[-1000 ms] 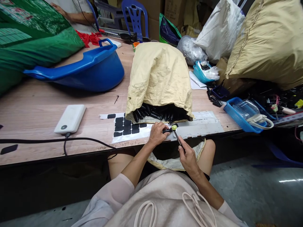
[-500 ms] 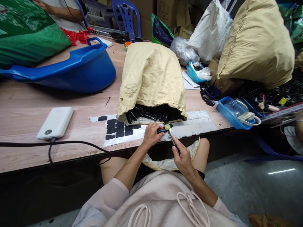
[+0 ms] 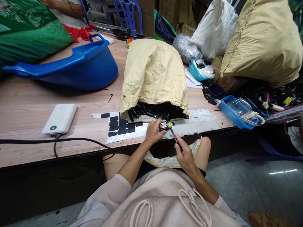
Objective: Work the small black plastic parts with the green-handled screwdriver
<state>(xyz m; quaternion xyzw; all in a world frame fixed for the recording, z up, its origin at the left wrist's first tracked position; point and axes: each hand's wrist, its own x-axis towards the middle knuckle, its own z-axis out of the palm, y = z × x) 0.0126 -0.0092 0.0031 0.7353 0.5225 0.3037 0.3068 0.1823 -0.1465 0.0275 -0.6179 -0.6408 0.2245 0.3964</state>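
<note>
at a cluttered wooden worktable [image 3: 35, 104], the left hand [image 3: 153, 132] pinches a small black part [image 3: 165, 127] at the table's 6 o'clock edge; the right hand [image 3: 186, 156], at the part's 5 o'clock, grips a slim tool [image 3: 174, 137] touching it.

No words or numbers can be read here; the green bag [image 3: 28, 34] far left has pale print on it, but it is too blurry to make out; the white power bank [image 3: 59, 119] has a small round mark, not letters.
</note>
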